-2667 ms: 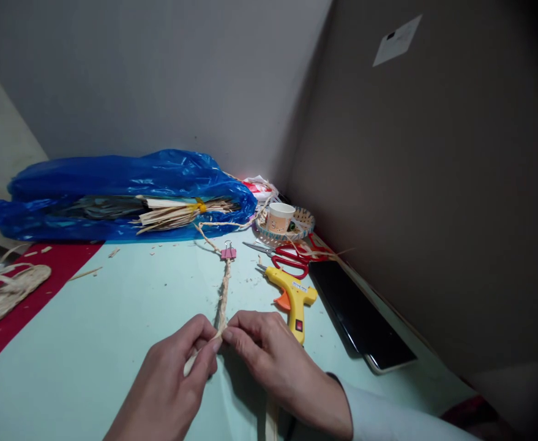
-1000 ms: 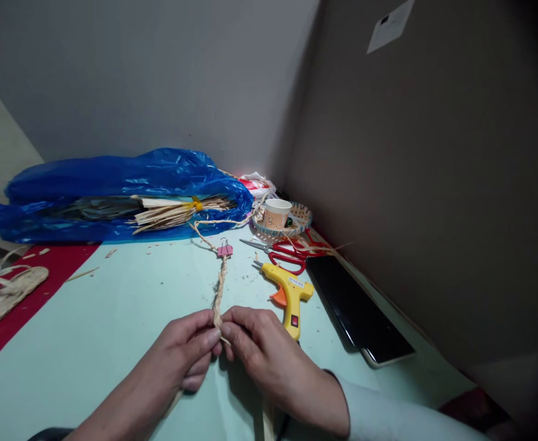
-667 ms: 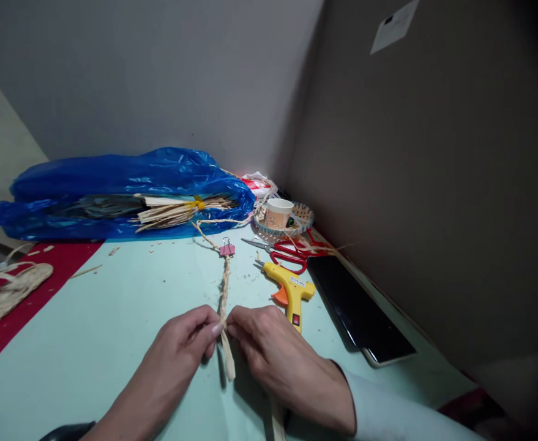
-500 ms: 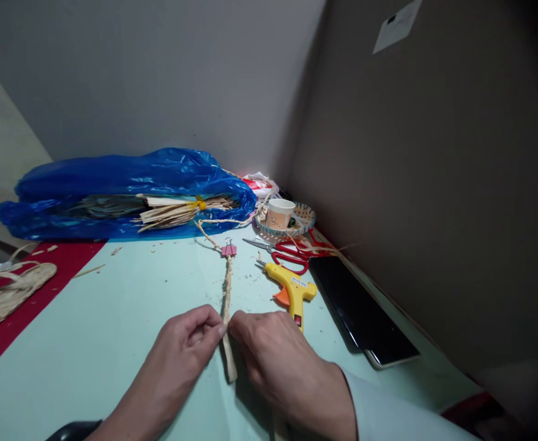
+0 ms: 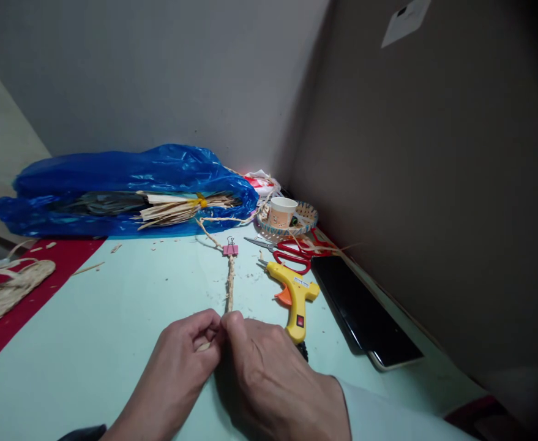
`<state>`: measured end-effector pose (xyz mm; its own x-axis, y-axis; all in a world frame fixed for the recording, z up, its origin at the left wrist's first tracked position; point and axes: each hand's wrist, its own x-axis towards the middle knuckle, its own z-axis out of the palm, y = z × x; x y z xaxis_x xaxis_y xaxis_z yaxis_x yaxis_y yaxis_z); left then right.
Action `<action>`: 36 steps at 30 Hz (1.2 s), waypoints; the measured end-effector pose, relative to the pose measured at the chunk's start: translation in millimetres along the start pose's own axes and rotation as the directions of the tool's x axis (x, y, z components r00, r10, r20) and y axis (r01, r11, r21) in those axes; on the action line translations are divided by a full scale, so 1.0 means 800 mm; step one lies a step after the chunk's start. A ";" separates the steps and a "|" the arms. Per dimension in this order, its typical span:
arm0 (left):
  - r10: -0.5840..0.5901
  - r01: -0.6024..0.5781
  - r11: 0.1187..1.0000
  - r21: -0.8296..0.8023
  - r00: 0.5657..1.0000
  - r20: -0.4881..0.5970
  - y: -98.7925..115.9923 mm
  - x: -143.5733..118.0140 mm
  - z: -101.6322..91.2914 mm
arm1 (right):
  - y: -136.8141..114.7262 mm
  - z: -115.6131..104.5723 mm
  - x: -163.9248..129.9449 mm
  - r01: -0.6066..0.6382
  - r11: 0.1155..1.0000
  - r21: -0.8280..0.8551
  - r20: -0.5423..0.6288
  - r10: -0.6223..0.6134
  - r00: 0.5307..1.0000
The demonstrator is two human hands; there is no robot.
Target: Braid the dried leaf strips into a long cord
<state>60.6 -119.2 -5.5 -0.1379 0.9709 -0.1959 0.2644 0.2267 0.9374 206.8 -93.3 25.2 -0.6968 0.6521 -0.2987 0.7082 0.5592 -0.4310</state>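
Observation:
A pale braided cord of dried plant fibre [image 5: 231,285] runs toward me from a pink binder clip [image 5: 231,250] on the table. My left hand [image 5: 186,355] pinches the near end of the braid, and a bit of strand shows inside its curled fingers. Pressed against it from the right, my right hand [image 5: 273,367] is closed at the same spot, its fingertips mostly hidden. Beyond the clip, a thinner twisted length of cord [image 5: 211,236] bends away toward the blue bag. The loose strand ends are covered by my hands.
A blue plastic bag [image 5: 112,171] with a tied bundle of dry strips [image 5: 172,211] lies at the back. On the right are red-handled scissors [image 5: 291,257], a yellow glue gun [image 5: 298,294], a black phone [image 5: 360,312] and a woven tray [image 5: 308,217] holding a paper cup [image 5: 282,211]. A woven sandal [image 5: 16,291] is left.
My right hand has shifted left, up against my left hand. The flat strand end that hung below the fingers is now out of sight, with a piece inside my left hand.

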 end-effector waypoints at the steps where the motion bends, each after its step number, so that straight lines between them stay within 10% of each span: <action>1: -0.005 0.005 1.000 -0.029 1.000 0.010 0.000 0.001 0.000 | 0.003 0.002 0.001 0.033 0.999 0.001 -0.021 -0.033 0.999; 6: -0.049 0.051 0.989 -0.140 0.999 0.019 -0.006 0.004 -0.002 | 0.023 0.014 0.007 0.234 0.972 -0.010 -0.213 -0.231 0.949; 15: -0.056 0.057 0.990 -0.126 0.998 0.012 -0.003 0.001 -0.003 | 0.014 0.012 0.008 0.293 0.914 -0.281 -0.227 -0.360 0.905; 29: -0.143 0.152 0.875 -0.459 0.988 0.054 -0.011 0.004 -0.010 | -0.009 0.047 0.018 0.196 0.680 -0.707 -0.474 -0.661 0.582; 34: -0.168 0.181 0.862 -0.474 0.983 0.069 0.001 -0.003 -0.012 | 0.002 0.019 -0.007 0.415 0.810 -0.414 -0.473 -0.581 0.662; 36: -0.182 0.203 0.868 -0.454 0.979 0.090 0.003 -0.005 -0.013 | 0.010 -0.008 -0.015 0.292 0.950 -0.109 -0.519 -0.305 0.798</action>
<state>51.8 -123.4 0.6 -0.0975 0.9163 -0.3884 -0.2314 0.3587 0.9043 221.5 -92.8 31.0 -0.7131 0.6160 0.3349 0.4821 0.7776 -0.4037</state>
